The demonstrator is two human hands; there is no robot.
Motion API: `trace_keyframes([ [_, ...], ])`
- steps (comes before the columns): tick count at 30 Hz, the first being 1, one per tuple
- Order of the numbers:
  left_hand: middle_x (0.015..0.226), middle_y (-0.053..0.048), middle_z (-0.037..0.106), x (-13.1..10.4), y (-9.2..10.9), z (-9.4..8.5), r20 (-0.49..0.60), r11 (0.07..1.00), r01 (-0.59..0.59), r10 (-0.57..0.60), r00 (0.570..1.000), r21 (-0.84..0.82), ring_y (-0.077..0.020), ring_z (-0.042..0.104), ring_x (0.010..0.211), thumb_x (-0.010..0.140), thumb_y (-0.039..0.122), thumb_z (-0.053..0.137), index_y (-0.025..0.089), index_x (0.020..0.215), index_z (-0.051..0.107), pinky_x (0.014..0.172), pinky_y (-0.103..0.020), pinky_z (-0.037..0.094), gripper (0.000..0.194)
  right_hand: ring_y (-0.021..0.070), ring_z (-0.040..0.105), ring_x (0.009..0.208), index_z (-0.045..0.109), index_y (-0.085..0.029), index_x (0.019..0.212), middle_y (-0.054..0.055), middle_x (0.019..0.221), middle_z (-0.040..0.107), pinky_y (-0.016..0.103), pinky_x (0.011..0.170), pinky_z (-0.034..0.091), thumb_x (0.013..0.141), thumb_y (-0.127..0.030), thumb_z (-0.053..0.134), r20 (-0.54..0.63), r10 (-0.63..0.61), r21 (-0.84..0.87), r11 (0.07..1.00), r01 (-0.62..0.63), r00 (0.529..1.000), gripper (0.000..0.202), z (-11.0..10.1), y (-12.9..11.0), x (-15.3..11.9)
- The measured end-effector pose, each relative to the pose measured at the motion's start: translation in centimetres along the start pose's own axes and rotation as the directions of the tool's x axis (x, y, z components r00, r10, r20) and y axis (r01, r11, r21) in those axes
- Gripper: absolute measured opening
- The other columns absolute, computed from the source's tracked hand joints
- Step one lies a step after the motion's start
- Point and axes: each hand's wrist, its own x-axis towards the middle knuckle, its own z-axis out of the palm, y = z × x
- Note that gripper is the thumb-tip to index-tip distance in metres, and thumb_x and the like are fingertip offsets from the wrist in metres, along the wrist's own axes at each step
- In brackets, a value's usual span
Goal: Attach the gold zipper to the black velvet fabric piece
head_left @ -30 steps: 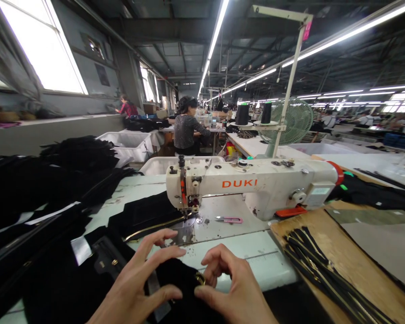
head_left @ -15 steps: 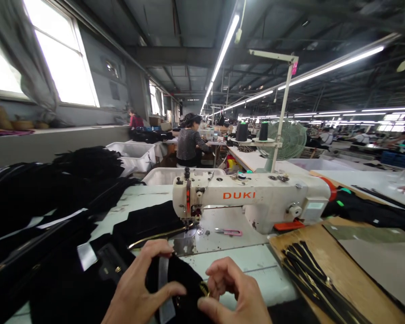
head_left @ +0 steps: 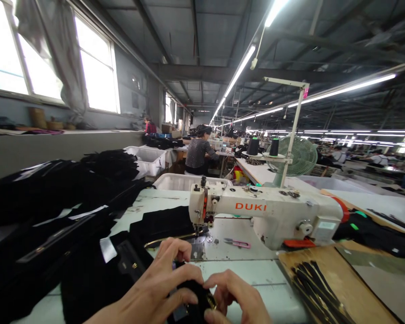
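Close in front of me is a piece of black fabric (head_left: 196, 288), with a short stretch of gold zipper teeth (head_left: 210, 300) at its right edge. My left hand (head_left: 165, 283) is bent over the fabric, gripping it between fingers and thumb. From the right, my right hand (head_left: 239, 294) pinches the edge by the gold teeth, its fingertips close to those of my left. The white sewing machine (head_left: 266, 216) stands just beyond, and black fabric edged with a gold zipper (head_left: 170, 238) lies at its needle. Pink-handled thread snips (head_left: 238, 243) rest on the machine bed.
Black fabric pieces (head_left: 54, 189) are heaped on the left. On a brown board (head_left: 290, 261) at the right lie several black zippers (head_left: 319, 288). Behind the machine are a white bin (head_left: 165, 181), a thread stand (head_left: 292, 130), a green fan (head_left: 299, 155) and a seated person (head_left: 197, 155).
My left hand has closed from a wide spread onto the fabric and come nearer my right hand. A pale strip on the fabric is now mostly covered. The view has turned slightly left.
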Motion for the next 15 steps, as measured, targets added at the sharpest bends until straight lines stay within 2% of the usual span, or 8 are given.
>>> trace_keyframes([
  [3, 0.109, -0.002, 0.047, 0.6, 0.2, -0.3, 0.092, 0.988, -0.112, 0.103, 0.99, 0.107, -0.0225, 0.045, 0.101, 0.083, 0.011, 0.076, 0.026, 0.097, 0.062, 0.088, -0.032, 0.045, 0.025, 0.014, 0.056, 0.07, 0.066, -0.028, 0.109, -0.004, 0.079, 0.056, 0.022, 0.069, 0.043, 0.074, -0.01, 0.064, 0.033, -0.014, -0.177, 0.984, 0.019, 0.999, 0.04, -0.3, -1.3, 0.1],
  [6, 0.11, -0.003, 0.046, 0.9, 0.2, -0.6, 0.046, 0.973, -0.172, 0.166, 0.985, 0.156, -0.0226, 0.043, 0.101, 0.083, 0.005, 0.073, 0.023, 0.098, 0.058, 0.088, -0.032, 0.043, 0.028, 0.015, 0.055, 0.072, 0.064, -0.028, 0.108, -0.004, 0.077, 0.053, 0.024, 0.07, 0.042, 0.074, -0.006, 0.061, 0.038, 0.006, -0.307, 0.952, 0.006, 0.999, 0.041, -0.6, -2.7, 0.2],
  [8, 0.113, -0.004, 0.044, 1.0, 0.2, -0.8, 0.013, 0.972, -0.183, 0.183, 0.983, 0.15, -0.0224, 0.043, 0.102, 0.081, 0.001, 0.072, 0.022, 0.106, 0.056, 0.091, -0.033, 0.042, 0.037, 0.0153, 0.055, 0.071, 0.063, -0.027, 0.11, -0.004, 0.076, 0.052, 0.024, 0.069, 0.041, 0.074, -0.006, 0.061, 0.039, 0.031, -0.342, 0.939, -0.015, 0.999, 0.042, -0.8, -3.6, 0.5],
  [10, 0.114, -0.004, 0.042, 1.0, 0.1, -1.0, 0.036, 0.972, -0.197, 0.194, 0.98, 0.13, -0.0221, 0.042, 0.102, 0.079, 0.002, 0.076, 0.023, 0.109, 0.056, 0.091, -0.032, 0.042, 0.042, 0.0153, 0.054, 0.07, 0.063, -0.026, 0.111, -0.004, 0.076, 0.052, 0.025, 0.068, 0.041, 0.074, -0.005, 0.061, 0.05, 0.045, -0.352, 0.936, -0.024, 0.998, 0.043, -1.0, -4.3, 0.7],
  [15, 0.105, -0.002, 0.045, 1.2, -0.1, -1.2, 0.077, 0.966, -0.217, 0.208, 0.975, 0.14, -0.0212, 0.043, 0.097, 0.083, 0.003, 0.071, 0.023, 0.094, 0.061, 0.084, -0.03, 0.041, 0.025, 0.0154, 0.055, 0.07, 0.066, -0.024, 0.103, -0.005, 0.074, 0.051, 0.025, 0.068, 0.04, 0.071, -0.002, 0.065, 0.077, 0.072, -0.358, 0.933, -0.04, 0.994, 0.038, -0.9, -5.1, 1.1],
])
